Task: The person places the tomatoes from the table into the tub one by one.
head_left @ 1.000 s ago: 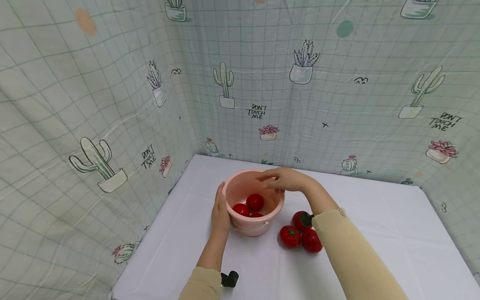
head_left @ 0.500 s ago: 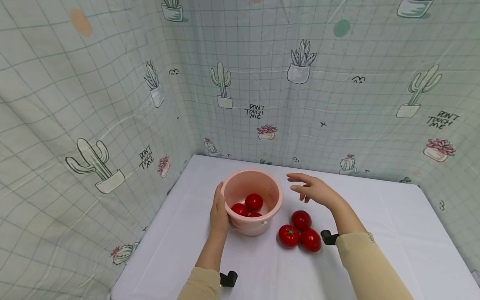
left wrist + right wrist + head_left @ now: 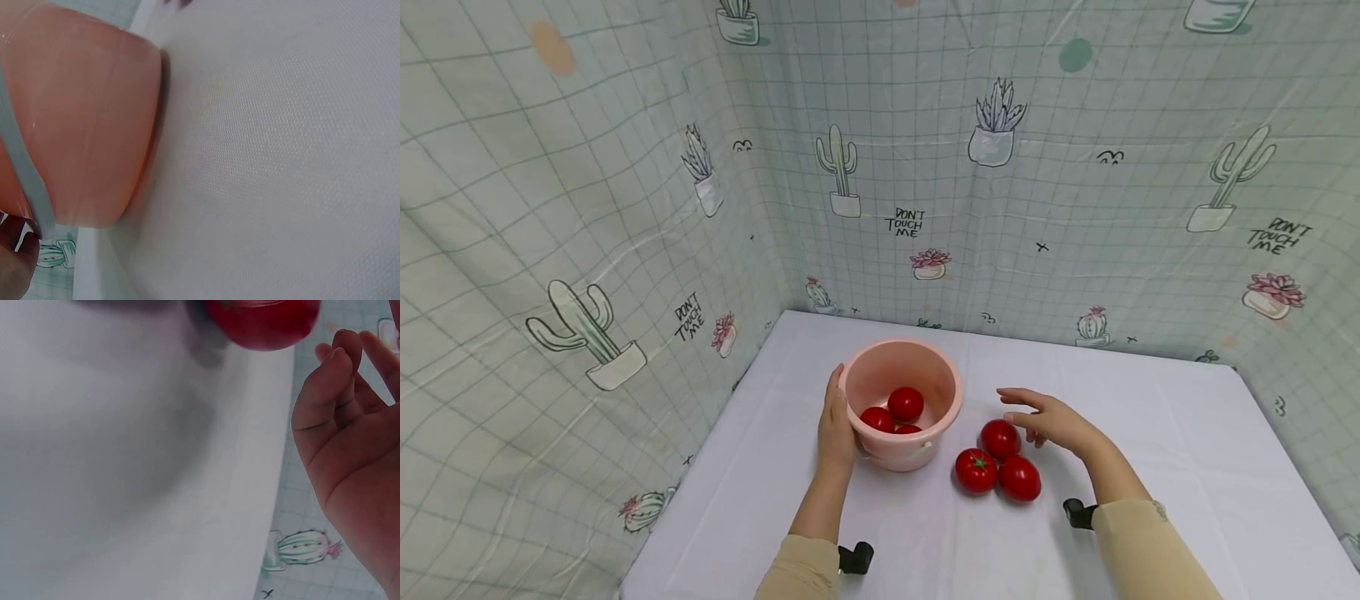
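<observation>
A pink bucket (image 3: pixel 901 454) stands upright, with three red tomatoes (image 3: pixel 906 404) visible inside. My left hand (image 3: pixel 837 429) rests along its left wall, fingers extended up toward the rim; in the left wrist view, the fingertips (image 3: pixel 26 250) are beside the bucket's pale handle (image 3: pixel 25 169). Right of the bucket, three more tomatoes (image 3: pixel 976 472) lie clustered on the table. My right hand (image 3: pixel 1056 423) hovers just right of the farthest one (image 3: pixel 1000 438), its fingers loosely extended and holding nothing. The right wrist view shows a tomato (image 3: pixel 269 324) beyond those fingers.
A white-covered table (image 3: pixel 1150 433) carries everything. Behind it and on its left hangs a grid-patterned cloth (image 3: pixel 880 167) printed with cacti. Both wrists wear small black camera mounts (image 3: pixel 855 558).
My right hand has withdrawn from over the bucket, moving right and then nearer to me, down beside the loose tomatoes. The left hand stays against the bucket.
</observation>
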Motion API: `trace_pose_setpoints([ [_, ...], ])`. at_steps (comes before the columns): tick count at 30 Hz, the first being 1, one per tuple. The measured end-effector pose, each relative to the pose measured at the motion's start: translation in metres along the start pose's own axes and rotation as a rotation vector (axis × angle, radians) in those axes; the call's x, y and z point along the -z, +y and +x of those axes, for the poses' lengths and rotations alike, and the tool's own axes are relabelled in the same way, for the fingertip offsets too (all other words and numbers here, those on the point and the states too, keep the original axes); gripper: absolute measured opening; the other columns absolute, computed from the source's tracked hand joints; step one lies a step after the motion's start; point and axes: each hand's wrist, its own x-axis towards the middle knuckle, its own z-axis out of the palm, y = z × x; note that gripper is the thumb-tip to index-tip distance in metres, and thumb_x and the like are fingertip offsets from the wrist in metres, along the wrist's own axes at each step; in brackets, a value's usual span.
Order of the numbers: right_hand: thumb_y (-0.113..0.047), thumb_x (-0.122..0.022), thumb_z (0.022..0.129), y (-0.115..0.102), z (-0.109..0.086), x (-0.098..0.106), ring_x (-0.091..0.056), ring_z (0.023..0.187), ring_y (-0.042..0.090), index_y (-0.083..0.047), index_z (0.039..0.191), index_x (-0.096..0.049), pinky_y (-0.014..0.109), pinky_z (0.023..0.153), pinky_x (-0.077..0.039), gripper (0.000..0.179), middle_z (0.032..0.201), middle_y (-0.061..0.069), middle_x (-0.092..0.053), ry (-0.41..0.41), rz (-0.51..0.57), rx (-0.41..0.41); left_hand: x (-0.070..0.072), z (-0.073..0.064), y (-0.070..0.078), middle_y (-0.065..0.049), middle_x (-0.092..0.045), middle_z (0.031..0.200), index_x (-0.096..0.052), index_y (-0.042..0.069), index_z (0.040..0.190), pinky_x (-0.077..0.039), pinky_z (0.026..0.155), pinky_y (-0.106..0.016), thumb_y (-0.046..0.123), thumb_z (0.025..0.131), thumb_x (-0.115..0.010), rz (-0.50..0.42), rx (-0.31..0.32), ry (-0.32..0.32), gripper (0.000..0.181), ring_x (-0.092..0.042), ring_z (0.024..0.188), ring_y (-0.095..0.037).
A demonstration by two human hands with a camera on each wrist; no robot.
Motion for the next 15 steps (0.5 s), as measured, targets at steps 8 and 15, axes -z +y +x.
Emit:
trace_pose_setpoints([
  [8, -0.039, -0.064, 0.094, 0.019, 0.000, -0.009, -0.059, 0.074, 0.024, -0.019, 0.151, -0.040, 0.034, 0.063, -0.053, 0.065, 0.150, 0.020, -0.045, -0.036, 0.011, -0.020, 0.001, 0.001, 0.000, 0.021, -0.037, 0.155, -0.033, 0.055, 0.146, -0.031, 0.119, -0.053, 0.056, 0.104, -0.027, -0.014, -0.008, 0.001, 0.043, -0.031, 0.148, -0.015],
  [15, -0.044, -0.067, 0.091, 0.030, 0.000, -0.016, -0.058, 0.074, 0.022, -0.022, 0.151, -0.042, 0.033, 0.065, -0.054, 0.069, 0.150, 0.019, -0.044, -0.035, 0.007, -0.057, 0.000, 0.001, -0.002, 0.025, -0.037, 0.153, -0.032, 0.058, 0.144, -0.031, 0.119, -0.052, 0.059, 0.102, -0.028, -0.008, 0.005, -0.005, 0.042, -0.031, 0.148, -0.012],
])
